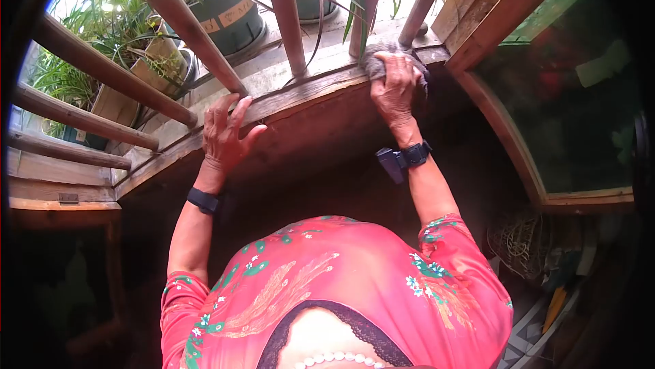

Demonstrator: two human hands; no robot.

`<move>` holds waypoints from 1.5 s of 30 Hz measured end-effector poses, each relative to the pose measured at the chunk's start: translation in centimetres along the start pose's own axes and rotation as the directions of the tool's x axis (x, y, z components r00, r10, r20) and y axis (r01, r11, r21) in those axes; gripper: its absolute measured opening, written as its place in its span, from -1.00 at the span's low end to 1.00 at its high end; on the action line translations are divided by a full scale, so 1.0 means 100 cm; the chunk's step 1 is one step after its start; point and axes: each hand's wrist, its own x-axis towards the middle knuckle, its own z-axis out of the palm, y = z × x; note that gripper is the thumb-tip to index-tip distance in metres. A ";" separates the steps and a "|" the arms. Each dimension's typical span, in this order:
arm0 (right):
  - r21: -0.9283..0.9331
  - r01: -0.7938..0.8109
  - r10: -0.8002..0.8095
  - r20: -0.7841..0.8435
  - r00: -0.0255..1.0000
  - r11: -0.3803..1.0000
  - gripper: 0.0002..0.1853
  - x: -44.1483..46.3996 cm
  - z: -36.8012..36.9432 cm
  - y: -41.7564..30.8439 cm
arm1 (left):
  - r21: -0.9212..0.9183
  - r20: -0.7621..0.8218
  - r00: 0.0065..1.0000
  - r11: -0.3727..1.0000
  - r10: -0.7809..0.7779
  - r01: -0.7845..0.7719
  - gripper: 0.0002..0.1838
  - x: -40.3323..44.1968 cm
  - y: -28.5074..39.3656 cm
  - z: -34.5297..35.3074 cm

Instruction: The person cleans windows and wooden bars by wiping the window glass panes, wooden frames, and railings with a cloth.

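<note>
My right hand is closed over a grey cloth, pressing it onto the wooden window sill near the right end, beside the foot of a wooden bar. Part of the cloth is hidden under the fingers. Further left, my left hand rests with its fingers on the sill edge, close to the base of another bar. Its thumb is stretched out to the side, and nothing is in it.
Behind the bars stand green flower pots with long-leaved plants, some leaves hanging between the bars. An opened window sash with a wooden frame is at the right. A coiled wire-like bundle lies at lower right.
</note>
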 end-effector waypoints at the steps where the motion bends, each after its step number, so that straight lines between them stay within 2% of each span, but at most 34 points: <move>1: 0.019 0.004 -0.004 0.009 1.000 1.000 -0.65 -0.001 0.002 -0.008 | 0.008 0.005 1.000 1.000 0.012 -0.012 -0.37 0.000 0.000 -0.001; 2: 0.075 -0.025 0.019 0.076 0.997 0.997 -0.63 -0.001 0.001 -0.018 | 0.013 0.012 1.000 1.000 0.009 -0.010 -0.37 0.001 0.000 -0.001; 4: 0.143 0.009 -0.023 0.092 0.996 0.990 -0.63 -0.001 0.002 -0.032 | -0.005 0.015 0.999 0.999 0.037 -0.037 -0.38 0.002 0.001 -0.002; 6: 0.144 -0.003 -0.019 0.153 0.988 0.990 -0.62 0.001 -0.004 -0.036 | 0.008 0.023 0.999 0.999 0.035 -0.036 -0.39 -0.001 0.001 -0.001; 8: 0.283 0.083 -0.139 0.182 0.974 0.955 -0.60 0.003 -0.006 -0.028 | 0.011 0.025 0.999 0.999 0.047 -0.047 -0.40 -0.001 -0.002 0.001; 10: 0.254 0.102 -0.164 0.238 0.957 0.962 -0.60 0.007 -0.020 -0.019 | 0.012 0.060 0.998 0.999 0.033 -0.034 -0.40 -0.002 -0.001 0.000; 12: -0.072 0.320 -0.286 0.295 0.912 0.945 -0.74 0.017 -0.024 0.008 | 0.005 0.068 0.996 0.999 0.050 -0.051 -0.40 -0.002 -0.002 0.000; 16: -0.386 0.128 -0.045 0.216 0.975 0.914 -0.75 0.018 -0.048 0.083 | 0.000 0.063 0.997 0.999 0.045 -0.045 -0.40 -0.005 -0.004 0.001; 17: -0.387 0.126 -0.044 0.214 0.976 0.914 -0.75 0.010 -0.054 0.086 | 0.000 0.062 0.997 0.999 0.048 -0.048 -0.40 -0.006 -0.005 0.001; 19: -0.494 -0.032 0.243 0.370 0.897 0.869 -0.73 -0.002 -0.074 0.072 | -0.020 0.059 0.998 0.999 0.036 -0.035 -0.40 -0.006 -0.006 0.002; 20: -0.350 -0.193 0.337 0.419 0.843 0.917 -0.72 -0.008 -0.077 0.080 | -0.022 0.054 0.998 0.999 0.041 -0.040 -0.40 -0.005 -0.006 0.002; 22: -0.340 -0.235 0.325 0.238 0.915 0.911 -0.68 -0.009 -0.086 0.070 | -0.040 0.038 0.998 0.998 0.058 -0.057 -0.42 -0.003 -0.005 0.001; 24: -0.428 -0.195 0.212 -0.006 0.977 0.883 -0.68 0.006 -0.089 0.057 | -0.052 0.032 0.998 0.997 0.062 -0.060 -0.42 -0.002 -0.005 0.000; 26: -0.599 -0.174 0.079 -0.182 0.980 0.781 -0.70 0.027 -0.083 0.048 | -0.063 0.037 0.998 0.996 0.058 -0.056 -0.42 -0.001 -0.004 -0.001; 28: -0.735 -0.157 0.039 -0.175 0.984 0.659 -0.75 0.039 -0.062 0.055 | -0.062 0.035 0.998 0.997 0.050 -0.047 -0.42 -0.001 -0.003 -0.002; 30: -0.847 0.012 0.040 0.039 0.998 0.532 -0.81 0.040 -0.036 0.059 | -0.058 0.038 0.998 0.998 0.042 -0.040 -0.41 -0.001 -0.003 -0.003; 32: -0.843 0.092 0.041 0.133 0.990 0.530 -0.83 0.028 -0.008 0.073 | -0.066 0.025 0.997 0.996 0.067 -0.066 -0.41 0.000 -0.003 -0.003; 33: -0.801 0.083 0.102 0.177 0.979 0.593 -0.84 0.030 -0.012 0.072 | -0.068 0.022 0.998 0.996 0.067 -0.065 -0.41 0.000 -0.004 -0.003; 34: -0.802 0.085 0.102 0.178 0.979 0.591 -0.84 0.033 -0.012 0.072 | -0.067 0.019 0.997 0.995 0.072 -0.070 -0.41 0.000 -0.004 -0.002; 37: -0.744 -0.038 0.331 0.250 0.910 0.667 -0.83 0.045 -0.009 0.076 | -0.086 0.016 0.997 0.993 0.079 -0.077 -0.41 0.000 -0.005 -0.002; 42: -0.650 -0.089 0.309 0.232 0.922 0.755 -0.81 0.047 -0.019 0.076 | -0.120 0.014 0.996 0.989 0.087 -0.085 -0.41 0.001 -0.005 -0.005; 45: -0.357 -0.198 0.306 0.276 0.911 0.913 -0.73 0.042 -0.032 0.075 | -0.139 0.028 0.996 0.987 0.086 -0.082 -0.42 0.001 -0.006 -0.007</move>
